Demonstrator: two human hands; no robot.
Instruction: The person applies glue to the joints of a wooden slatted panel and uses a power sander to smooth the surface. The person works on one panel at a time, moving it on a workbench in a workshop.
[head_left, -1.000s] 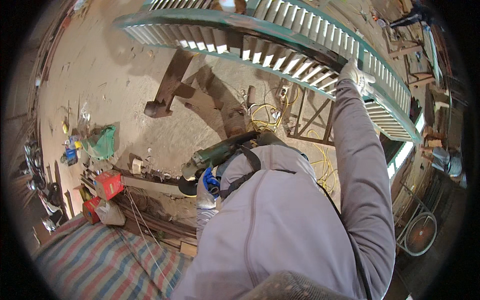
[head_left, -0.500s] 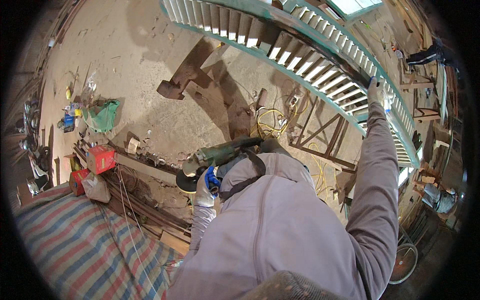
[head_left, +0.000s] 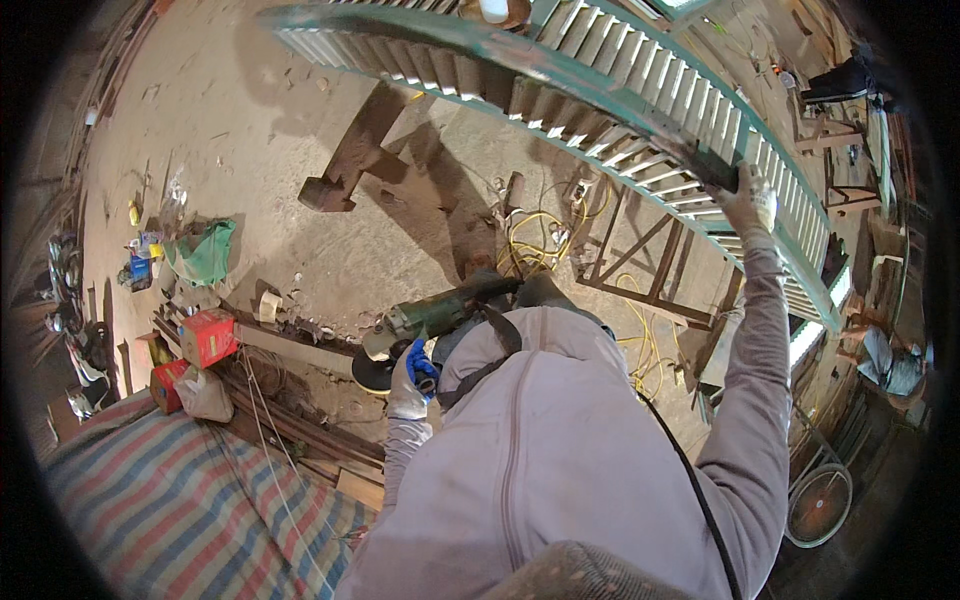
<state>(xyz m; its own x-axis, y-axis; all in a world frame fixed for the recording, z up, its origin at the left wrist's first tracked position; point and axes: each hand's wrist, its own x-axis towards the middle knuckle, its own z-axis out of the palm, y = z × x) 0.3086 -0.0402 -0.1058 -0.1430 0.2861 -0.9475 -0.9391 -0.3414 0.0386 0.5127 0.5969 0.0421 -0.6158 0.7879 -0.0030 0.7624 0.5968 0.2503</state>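
Left hand: (head_left: 408, 385) gloved, white with blue, closed round the grinder (head_left: 440, 318), held low against the chest.
Grinder: green body, dark disc (head_left: 372, 372) at its lower end; the disc hangs free, well apart from any metal. Whether it is spinning cannot be told.
Right hand: (head_left: 745, 200) gloved, arm stretched up and out, fingers clamped on the frame (head_left: 560, 75) at a dark worn patch on its top rail.
Frame: long green curved piece with pale slats, arching across the top of the view above the dirt floor (head_left: 250, 130); it sits raised, though what bears it is hidden.
Cable: a black cord (head_left: 700, 500) runs down over the grey sleeve; yellow cable (head_left: 535, 245) lies coiled on the floor below the frame.
Around: a rusty steel stand (head_left: 350, 160) under the frame, a red box (head_left: 208, 335) and a green cloth (head_left: 205, 252) to the left, a striped sheet (head_left: 170, 500) at the lower left, a wheel (head_left: 818, 505) at the lower right.
Step in hand: judged from the pose, steadying or positioning the frame with 1 hand while the tool waits in the other; no grinding is under way.
Next move calls for: both hands on the grinder before the disc meets the rail, the frame resting firm by itself, and the cord kept clear of the disc.
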